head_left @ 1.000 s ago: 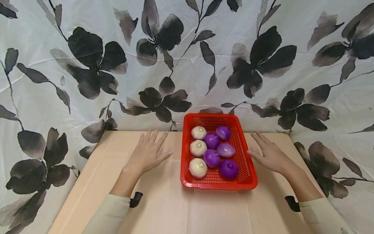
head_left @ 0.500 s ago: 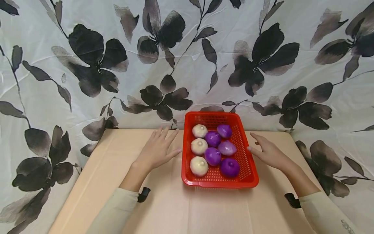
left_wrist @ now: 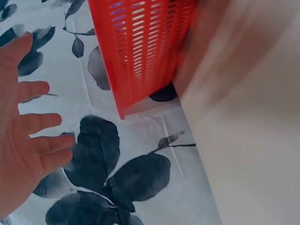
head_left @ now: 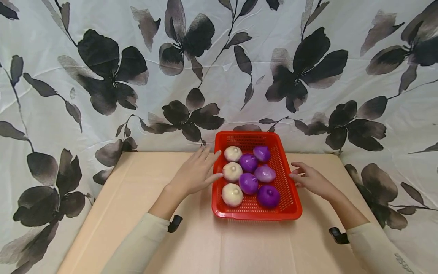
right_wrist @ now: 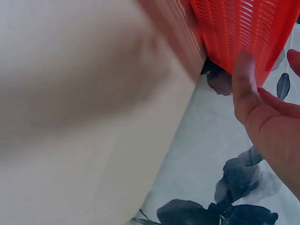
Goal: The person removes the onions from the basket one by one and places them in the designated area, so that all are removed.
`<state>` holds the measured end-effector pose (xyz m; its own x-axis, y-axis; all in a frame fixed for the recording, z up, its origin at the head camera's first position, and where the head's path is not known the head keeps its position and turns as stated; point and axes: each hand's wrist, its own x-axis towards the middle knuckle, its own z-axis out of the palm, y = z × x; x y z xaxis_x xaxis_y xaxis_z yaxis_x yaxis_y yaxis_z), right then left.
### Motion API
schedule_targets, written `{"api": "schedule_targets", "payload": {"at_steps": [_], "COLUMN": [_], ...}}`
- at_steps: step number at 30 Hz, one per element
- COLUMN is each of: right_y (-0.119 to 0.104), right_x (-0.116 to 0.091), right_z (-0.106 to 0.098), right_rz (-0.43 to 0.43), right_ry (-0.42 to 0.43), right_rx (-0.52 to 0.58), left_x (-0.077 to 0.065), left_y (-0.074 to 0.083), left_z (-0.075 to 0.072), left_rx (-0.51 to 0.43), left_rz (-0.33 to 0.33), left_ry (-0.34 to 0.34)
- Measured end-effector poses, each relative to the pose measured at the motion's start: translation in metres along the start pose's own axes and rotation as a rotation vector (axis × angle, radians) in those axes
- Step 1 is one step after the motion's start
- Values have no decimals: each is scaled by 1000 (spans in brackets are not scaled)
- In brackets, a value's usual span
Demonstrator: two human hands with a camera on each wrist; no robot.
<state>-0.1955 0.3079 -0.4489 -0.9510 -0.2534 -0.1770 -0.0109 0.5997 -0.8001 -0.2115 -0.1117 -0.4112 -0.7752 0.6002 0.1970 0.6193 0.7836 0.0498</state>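
Red basket (head_left: pixel 289 198), slotted plastic, sits on the tan table (head_left: pixel 143 213) a little right of centre, its far end close to the flowered cloth backdrop (head_left: pixel 102 76). Seen again from below in both wrist views (blurred, slots still readable).

Inside: seven round bulbs. Left column, three white ones: far white bulb (head_left: pixel 233 153), middle white bulb (head_left: pixel 232 171), near white bulb (head_left: pixel 232 195). At 3 o'clock from these, four purple: far purple bulb (head_left: pixel 262 153), a second purple bulb (head_left: pixel 248 163), a paler purple bulb (head_left: pixel 265 174), a deep purple bulb (head_left: pixel 248 183), and the nearest purple bulb (head_left: pixel 268 196) at the basket's 5 o'clock corner. (That makes five purple, eight in all; first count was short.)

Left hand (head_left: pixel 196 173) at the basket's 9 o'clock: fingers straight and spread, tips at or over the left rim, gripping nothing. Contact with the rim cannot be judged.

Right hand (head_left: pixel 309 179) at the basket's 3 o'clock: fingers loosely bent, tips just beside the right rim, holding nothing; in the right wrist view the thumb lies against the basket wall.

Cream sleeves (head_left: pixel 137 247) on both forearms, a black strap clip at each wrist.
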Motion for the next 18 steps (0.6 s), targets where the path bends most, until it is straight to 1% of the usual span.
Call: {"api": "schedule_targets", "payload": {"at_steps": [2,5,8,12,14,18], "right_y": [1,3,3,5,5,6], "right_x": [1,2,3,4,5,6], "right_z": [1,2,3,5,5,5], "right_rz": [5,14,8,15,23,21], "right_ry": [-18,-23,-26,-37,-39,-35], "right_rx": [54,95,101,121,136,145], "left_x": [3,9,15,23,27,34], "left_y": [3,6,9,13,14,19], "left_z": [-2,-3,-4,0,3,9], "left_rx": [-8,-31,-48,-102,-149,-297], "left_rz": [7,20,33,50,64,81], "left_ry": [1,-13,-45,-81,-85,-86]}}
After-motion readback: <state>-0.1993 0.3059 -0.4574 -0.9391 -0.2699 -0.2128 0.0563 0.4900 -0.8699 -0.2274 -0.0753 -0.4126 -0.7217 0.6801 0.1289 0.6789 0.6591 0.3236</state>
